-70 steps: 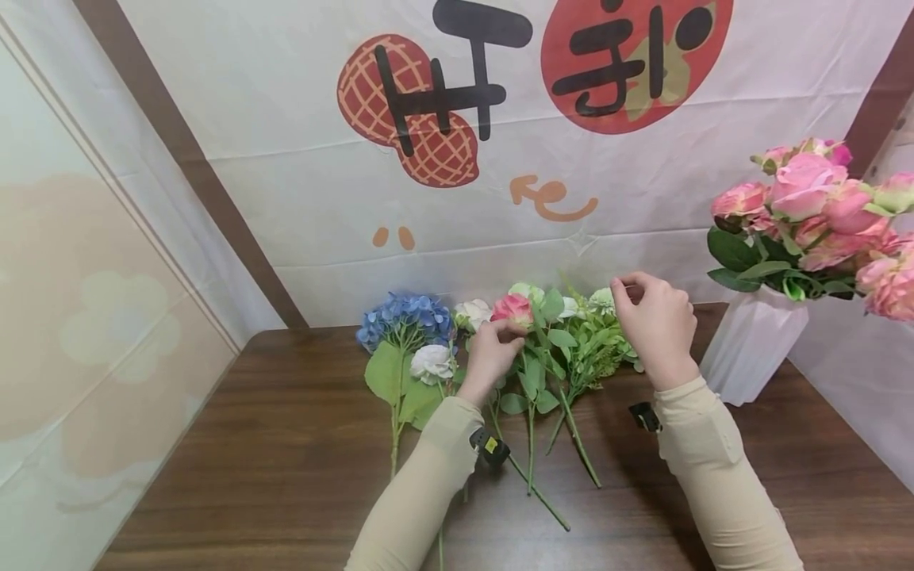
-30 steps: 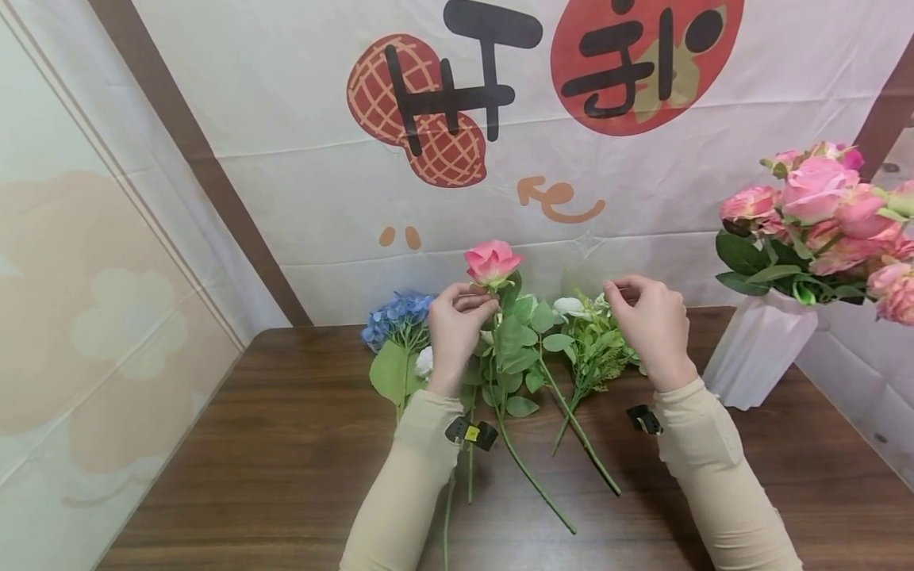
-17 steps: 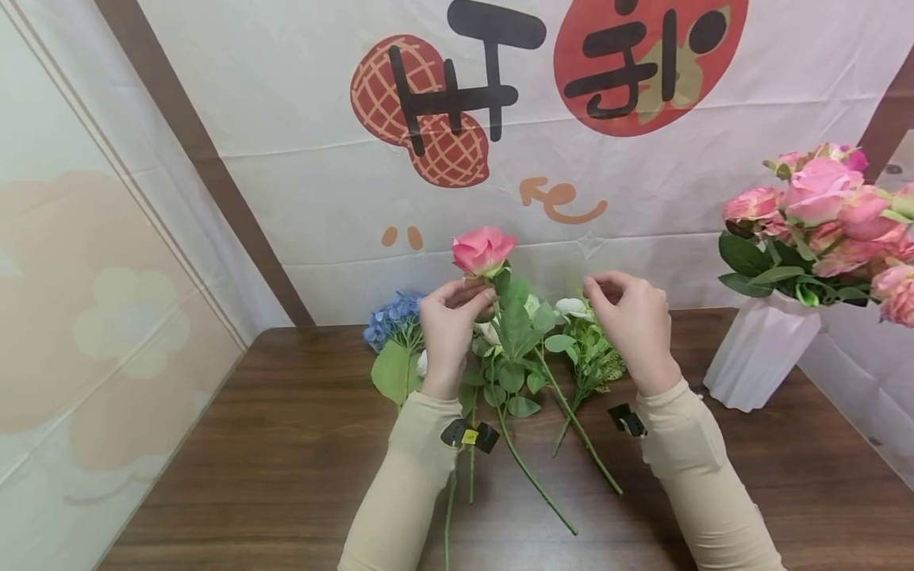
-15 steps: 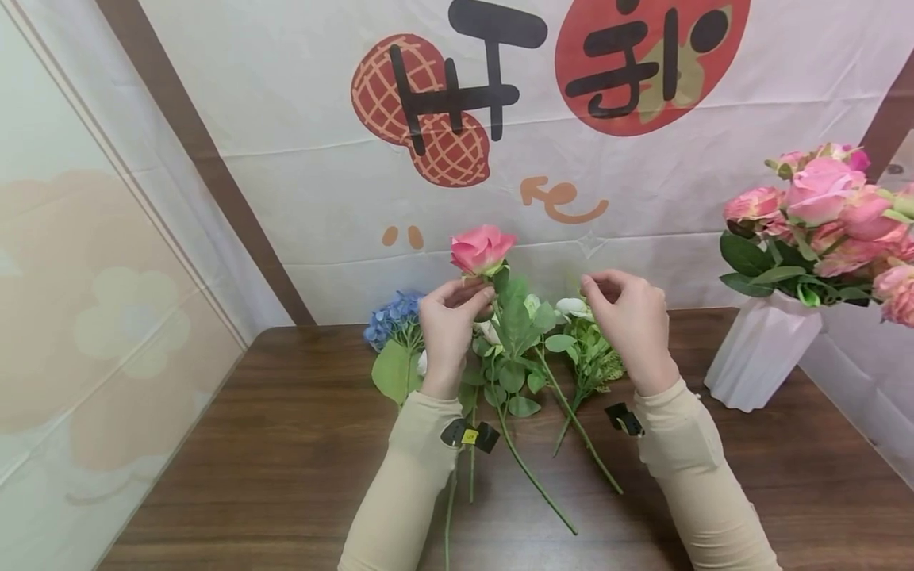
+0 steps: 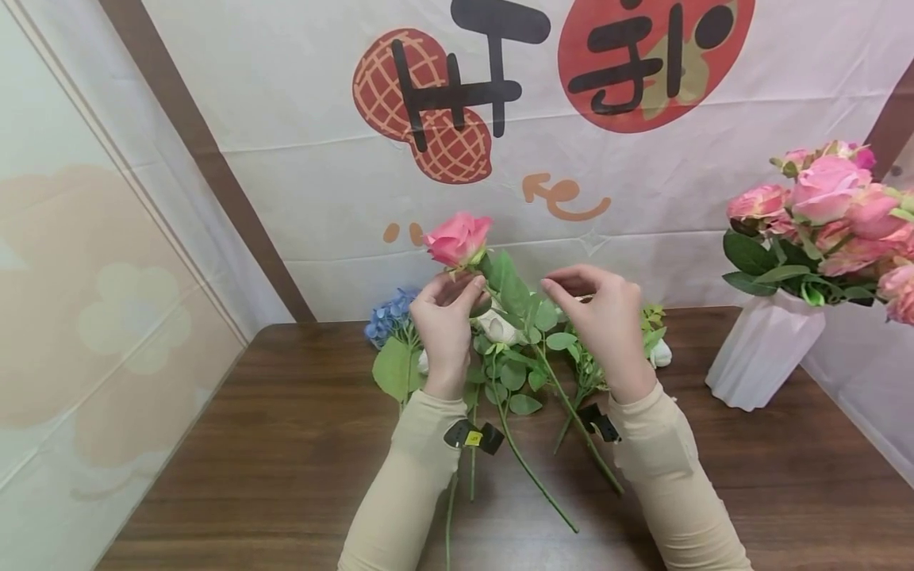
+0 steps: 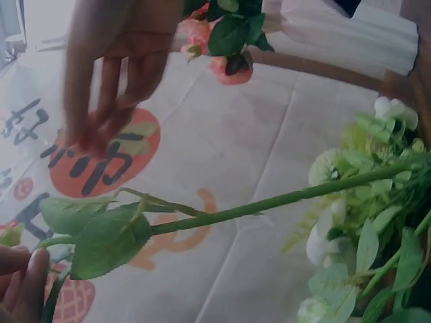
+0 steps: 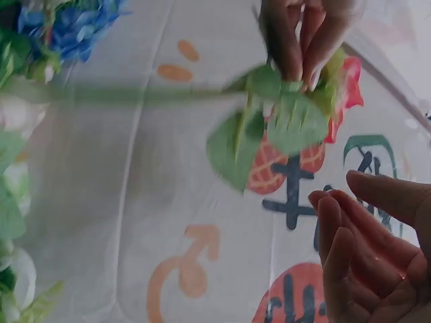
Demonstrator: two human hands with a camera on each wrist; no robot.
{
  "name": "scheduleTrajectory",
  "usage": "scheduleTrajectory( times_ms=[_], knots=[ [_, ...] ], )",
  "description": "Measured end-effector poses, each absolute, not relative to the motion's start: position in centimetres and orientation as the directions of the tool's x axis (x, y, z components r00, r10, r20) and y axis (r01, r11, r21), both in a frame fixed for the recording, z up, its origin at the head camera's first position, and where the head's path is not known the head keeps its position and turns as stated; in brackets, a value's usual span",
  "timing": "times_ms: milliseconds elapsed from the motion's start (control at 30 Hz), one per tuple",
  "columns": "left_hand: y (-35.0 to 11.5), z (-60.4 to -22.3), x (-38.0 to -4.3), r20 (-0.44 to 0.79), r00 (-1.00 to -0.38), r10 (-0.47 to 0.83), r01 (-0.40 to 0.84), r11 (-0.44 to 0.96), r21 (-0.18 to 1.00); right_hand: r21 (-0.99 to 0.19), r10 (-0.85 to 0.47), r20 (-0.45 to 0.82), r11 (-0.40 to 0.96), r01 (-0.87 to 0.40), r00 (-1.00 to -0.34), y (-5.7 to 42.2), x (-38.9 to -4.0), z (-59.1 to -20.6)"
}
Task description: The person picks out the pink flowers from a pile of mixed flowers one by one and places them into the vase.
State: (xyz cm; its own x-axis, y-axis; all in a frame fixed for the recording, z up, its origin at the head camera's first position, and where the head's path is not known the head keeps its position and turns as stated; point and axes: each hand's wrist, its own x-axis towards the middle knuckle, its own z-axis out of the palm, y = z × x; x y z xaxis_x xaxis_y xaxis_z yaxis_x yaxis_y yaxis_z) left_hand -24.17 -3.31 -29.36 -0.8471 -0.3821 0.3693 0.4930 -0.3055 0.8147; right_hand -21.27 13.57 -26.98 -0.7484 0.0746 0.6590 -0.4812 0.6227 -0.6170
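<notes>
In the head view a pink rose (image 5: 458, 238) is raised upright, leaning left, over the flowers at the back of the table. My left hand (image 5: 444, 333) pinches its stem just under the bloom; the left wrist view shows the green stem (image 6: 296, 196) and leaves (image 6: 111, 241) beyond those fingers. My right hand (image 5: 603, 325) hovers to the right of the rose's leaves, apart from them. Its fingers are loosely bent with a gap to the thumb, nothing between them, as the right wrist view shows. Below the hands lie white flowers (image 5: 500, 327) and greenery, partly hidden.
A blue hydrangea (image 5: 391, 317) lies at the left of the flowers. On the right stands a white vase (image 5: 764, 353) full of pink roses (image 5: 828, 190). Loose stems (image 5: 539, 484) reach toward the front of the wooden table (image 5: 271, 476). A printed cloth (image 5: 307, 206) hangs behind.
My left hand has taken the pink rose from among the lying flowers, lifted it, and tilted it left. My right hand has moved left, toward the rose's leaves.
</notes>
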Motion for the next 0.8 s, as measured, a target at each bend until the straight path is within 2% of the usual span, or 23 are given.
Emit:
scheduleTrajectory(
  times_ms=[233,367,567,800],
  knots=[
    [-2.4,-29.4,-23.7,0.360,-0.829,-0.427,0.523,-0.367,0.769,-0.571,0.015,0.742,0.537,-0.621,-0.670,11.9,-20.3,-27.0],
    [-1.9,-29.5,-23.3,0.362,-0.824,-0.435,0.535,-0.391,0.749,-0.495,-0.026,0.797,0.545,-0.677,-0.603,11.0,-20.0,-27.4],
    [-1.2,-29.5,-22.8,0.376,-0.802,-0.465,0.571,-0.409,0.712,-0.393,-0.050,0.828,0.658,-0.643,-0.558,9.8,-19.9,-28.1],
    [-0.6,-29.4,-22.0,0.359,-0.809,-0.466,0.571,-0.474,0.670,-0.365,-0.034,0.828,0.724,-0.586,-0.559,9.7,-20.1,-28.3]
  ],
)
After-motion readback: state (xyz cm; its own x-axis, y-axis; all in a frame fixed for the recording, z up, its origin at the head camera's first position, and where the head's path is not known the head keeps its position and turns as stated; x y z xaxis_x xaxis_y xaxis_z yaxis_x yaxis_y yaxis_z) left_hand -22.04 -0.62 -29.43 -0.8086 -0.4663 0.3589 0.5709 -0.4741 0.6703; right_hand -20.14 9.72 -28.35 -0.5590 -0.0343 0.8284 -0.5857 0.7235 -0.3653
